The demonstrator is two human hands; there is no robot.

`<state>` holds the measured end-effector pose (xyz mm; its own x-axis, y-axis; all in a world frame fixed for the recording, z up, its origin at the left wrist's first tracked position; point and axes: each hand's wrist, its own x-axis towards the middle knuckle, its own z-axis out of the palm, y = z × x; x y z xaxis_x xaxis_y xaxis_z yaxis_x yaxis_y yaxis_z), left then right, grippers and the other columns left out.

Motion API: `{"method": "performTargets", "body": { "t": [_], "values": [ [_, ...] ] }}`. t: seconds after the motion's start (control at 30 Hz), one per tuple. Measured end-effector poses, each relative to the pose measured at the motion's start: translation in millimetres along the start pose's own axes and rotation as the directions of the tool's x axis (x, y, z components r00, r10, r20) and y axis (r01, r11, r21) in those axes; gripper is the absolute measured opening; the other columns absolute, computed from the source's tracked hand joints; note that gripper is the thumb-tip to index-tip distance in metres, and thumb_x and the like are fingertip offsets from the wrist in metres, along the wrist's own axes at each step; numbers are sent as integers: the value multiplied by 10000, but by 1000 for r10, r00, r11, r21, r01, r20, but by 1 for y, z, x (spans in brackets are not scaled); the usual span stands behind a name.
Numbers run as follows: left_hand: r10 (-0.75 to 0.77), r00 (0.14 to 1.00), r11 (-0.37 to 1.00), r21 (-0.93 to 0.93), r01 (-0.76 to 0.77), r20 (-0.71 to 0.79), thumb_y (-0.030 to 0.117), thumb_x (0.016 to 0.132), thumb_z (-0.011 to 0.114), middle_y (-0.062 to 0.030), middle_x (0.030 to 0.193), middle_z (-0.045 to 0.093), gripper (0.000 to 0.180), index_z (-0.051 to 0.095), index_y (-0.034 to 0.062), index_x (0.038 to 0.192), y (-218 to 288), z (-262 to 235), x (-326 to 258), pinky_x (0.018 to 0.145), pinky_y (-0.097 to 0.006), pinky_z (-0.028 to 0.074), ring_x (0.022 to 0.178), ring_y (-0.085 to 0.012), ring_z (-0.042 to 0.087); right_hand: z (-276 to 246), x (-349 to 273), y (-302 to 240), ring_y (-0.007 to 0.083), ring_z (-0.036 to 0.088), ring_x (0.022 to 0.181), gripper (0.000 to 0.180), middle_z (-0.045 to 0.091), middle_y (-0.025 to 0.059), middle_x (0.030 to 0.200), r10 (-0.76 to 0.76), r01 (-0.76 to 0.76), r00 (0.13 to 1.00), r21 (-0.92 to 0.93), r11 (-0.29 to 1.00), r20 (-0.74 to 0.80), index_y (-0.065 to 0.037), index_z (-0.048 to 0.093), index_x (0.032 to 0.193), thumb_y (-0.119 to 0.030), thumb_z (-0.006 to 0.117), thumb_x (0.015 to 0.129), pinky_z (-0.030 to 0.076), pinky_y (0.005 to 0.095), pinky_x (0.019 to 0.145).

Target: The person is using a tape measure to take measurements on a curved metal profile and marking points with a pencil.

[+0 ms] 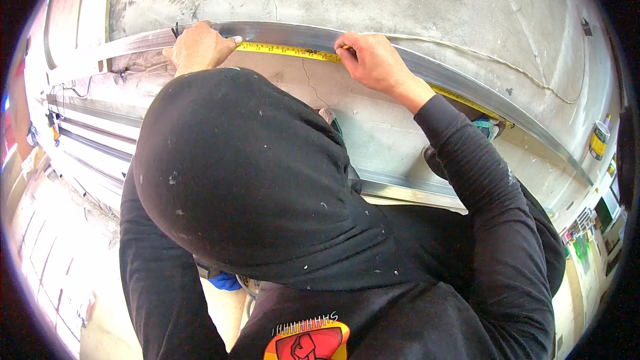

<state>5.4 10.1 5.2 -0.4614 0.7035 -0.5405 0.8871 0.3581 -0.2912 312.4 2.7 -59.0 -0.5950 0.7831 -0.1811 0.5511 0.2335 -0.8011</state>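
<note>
A long grey metal channel (287, 31) runs across in front of me, bending toward the right rim. Along its near edge lies the yellow blade of a tape measure (277, 49), passing under my right hand and on to the right. My left hand (202, 48) is closed at the channel, its thumb pressing where the blade comes out from under it; the tape's case is not visible. My right hand (375, 63) is pinched over the blade. A small yellowish bit shows at its fingertips, too little to name. My black-clothed knee (240, 173) hides part of the floor.
Beyond the channel is a cracked grey concrete floor (400, 0) with a pale cord (480, 60) on it. More metal channels (100, 137) lie at left. A yellow-labelled container (599, 140) stands at far right. Another channel (407, 183) lies nearer me.
</note>
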Motion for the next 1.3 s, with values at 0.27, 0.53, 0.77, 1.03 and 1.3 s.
{"method": "performTargets", "body": {
  "t": [0.27,0.53,0.77,1.03,1.3],
  "values": [
    [-3,1000,1000,-2,3,10,590,795,781,-137,1178,737,640,715,110,1213,0,1,2,980,-608,405,1157,-332,668,2,0,-1,415,698,774,143,704,215,810,-42,41,999,-23,999,-25,-38,721,929,-150,642,891,554,488,704],
    [20,1000,1000,-3,-20,-1,597,796,771,-175,1170,734,655,725,77,1192,-3,3,3,941,-546,479,1135,-358,680,-4,-4,-2,392,698,760,102,707,197,819,5,16,923,50,999,-386,-32,708,930,-108,654,886,553,462,689],
    [16,1000,1000,13,-15,-18,597,787,776,-174,1148,739,661,724,72,1186,-1,2,1,936,-537,487,1126,-349,686,-4,-10,9,317,693,736,99,710,176,840,-88,92,991,36,995,-101,-20,709,979,-63,672,898,534,364,677],
    [5,1000,1000,-5,-5,-10,588,777,783,-158,1156,739,627,730,87,1151,1,0,0,933,-558,450,1136,-346,675,-1,-10,9,402,688,795,136,704,202,831,-32,36,997,47,998,-71,-45,712,934,-157,647,890,539,471,708],
    [3,1000,1000,-9,-3,-26,595,771,787,-173,1141,739,633,733,80,1135,0,2,1,947,-571,445,1134,-351,677,0,-11,7,406,690,806,133,707,201,828,-51,50,997,-7,999,-65,-51,715,931,-157,647,887,540,490,721]
  ]
}}
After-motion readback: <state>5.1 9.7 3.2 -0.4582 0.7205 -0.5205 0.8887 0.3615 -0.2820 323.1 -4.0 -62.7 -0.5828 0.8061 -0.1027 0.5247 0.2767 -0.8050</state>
